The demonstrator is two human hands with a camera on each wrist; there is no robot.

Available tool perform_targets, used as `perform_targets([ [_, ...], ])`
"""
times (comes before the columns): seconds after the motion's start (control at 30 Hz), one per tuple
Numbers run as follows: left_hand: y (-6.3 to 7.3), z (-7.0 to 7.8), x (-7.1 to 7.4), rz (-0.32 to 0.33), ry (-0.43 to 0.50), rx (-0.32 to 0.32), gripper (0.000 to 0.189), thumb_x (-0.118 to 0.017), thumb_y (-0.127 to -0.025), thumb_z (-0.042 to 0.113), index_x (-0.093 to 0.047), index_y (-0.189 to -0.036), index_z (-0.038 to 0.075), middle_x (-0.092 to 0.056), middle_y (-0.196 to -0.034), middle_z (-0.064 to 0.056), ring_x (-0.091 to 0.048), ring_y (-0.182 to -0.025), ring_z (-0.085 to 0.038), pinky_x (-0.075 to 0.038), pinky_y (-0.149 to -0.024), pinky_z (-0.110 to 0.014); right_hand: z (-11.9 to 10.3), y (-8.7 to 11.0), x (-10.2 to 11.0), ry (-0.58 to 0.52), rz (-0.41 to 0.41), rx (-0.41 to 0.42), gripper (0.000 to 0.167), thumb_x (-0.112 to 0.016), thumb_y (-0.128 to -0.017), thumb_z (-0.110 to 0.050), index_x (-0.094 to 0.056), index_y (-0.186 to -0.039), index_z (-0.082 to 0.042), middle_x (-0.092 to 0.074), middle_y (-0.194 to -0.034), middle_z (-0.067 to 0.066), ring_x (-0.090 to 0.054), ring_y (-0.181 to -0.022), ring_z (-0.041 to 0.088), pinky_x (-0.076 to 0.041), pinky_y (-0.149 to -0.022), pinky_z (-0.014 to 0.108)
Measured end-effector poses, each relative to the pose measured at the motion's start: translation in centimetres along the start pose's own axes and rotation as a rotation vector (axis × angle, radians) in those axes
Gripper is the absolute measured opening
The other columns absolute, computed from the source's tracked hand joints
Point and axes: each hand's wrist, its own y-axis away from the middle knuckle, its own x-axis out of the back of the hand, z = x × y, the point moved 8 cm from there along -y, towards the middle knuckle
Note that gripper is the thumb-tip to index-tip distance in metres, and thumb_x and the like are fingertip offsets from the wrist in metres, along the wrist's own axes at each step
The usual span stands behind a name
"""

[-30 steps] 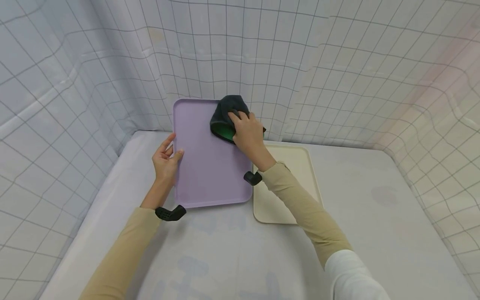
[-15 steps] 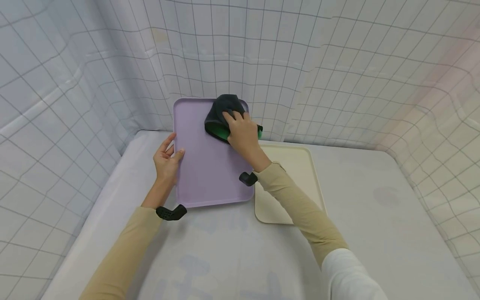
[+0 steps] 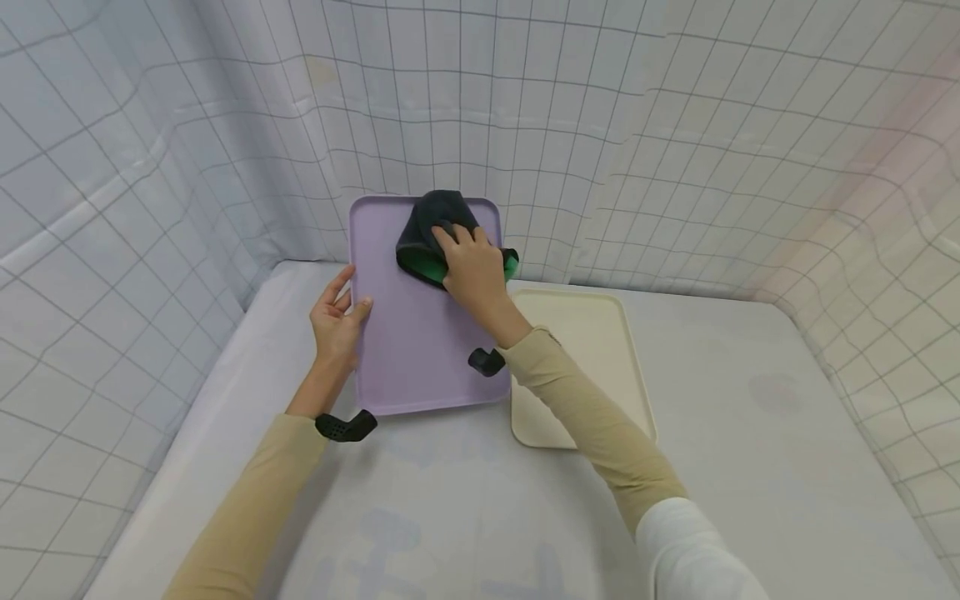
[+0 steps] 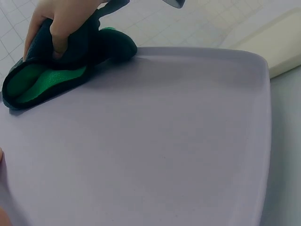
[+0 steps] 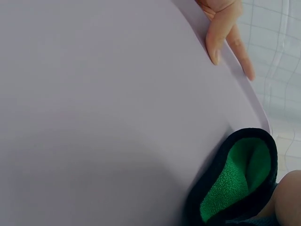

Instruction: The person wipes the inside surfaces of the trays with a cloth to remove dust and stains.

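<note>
moved leftward since the earlier frame, across the far end of the purple tray, with the dark green-lined cloth gripped in the fingers of the right hand. pinching the tray's left edge between thumb and fingers of the left hand, holding it tilted up above the white table, just beside the cream tray.

White table enclosed by grid-patterned curtains.
Pale and rippled, printed with thin dark lines, the curtains hang behind and along both sides; the light looks soft, bluish at left, pinkish at far right.
</note>
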Motion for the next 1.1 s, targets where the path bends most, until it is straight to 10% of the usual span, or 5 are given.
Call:
perform_targets([
  [1.1, 0.2, 0.2, -0.8, -0.017, 0.058, -0.009, 0.053, -0.055, -0.087, -0.017, -0.055, -0.134, 0.008, -0.074, -0.093, 0.011, -0.070, -0.082, -0.004, -0.055, -0.067, -0.017, -3.2, -0.2, 0.3, 0.015, 0.009, 0.075, 0.048, -0.071, -0.082, -0.011, -0.064, -0.127, -0.023, -0.066, -0.121, 0.003, -0.063, -0.098, 0.024, -0.055, -0.056, 0.029],
])
